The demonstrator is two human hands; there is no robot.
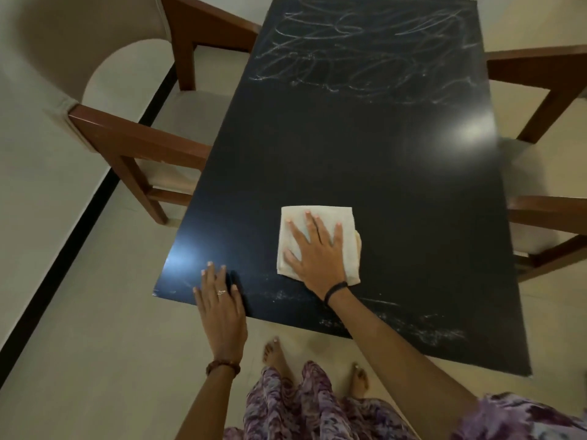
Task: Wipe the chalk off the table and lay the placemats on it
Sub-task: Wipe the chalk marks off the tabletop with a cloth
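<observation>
Wiping is the step I'm on, and judging by the dark table (365,173) it's only part done: the middle band looks clean, a dense tangle of chalk scribbles (362,49) covers the far end, and fainter chalk smears (422,328) lie along the near edge, mostly to the right of my arm. No placemats show anywhere in view, so laying them seems a good way off. Wooden chairs with pale seats stand along both sides, two on the left (133,147) and two on the right (546,90), tucked close to the table.

The folded cream cloth (317,223) lies flat on the near half of the table, roughly centred between left and right. My right hand (314,249) presses down on it with fingers straight and spread wide, palm covering its near right part; nothing is gripped, only pushed. My left hand (220,300) rests flat on the near left corner of the table, fingers straight and close together, bracing me, well apart from the cloth and holding nothing.

Next, I think, the cloth has to travel: a sweep right along the near edge to take those smears, then a long reach to the far end, keeping even pressure so the chalk lifts instead of smudging.
</observation>
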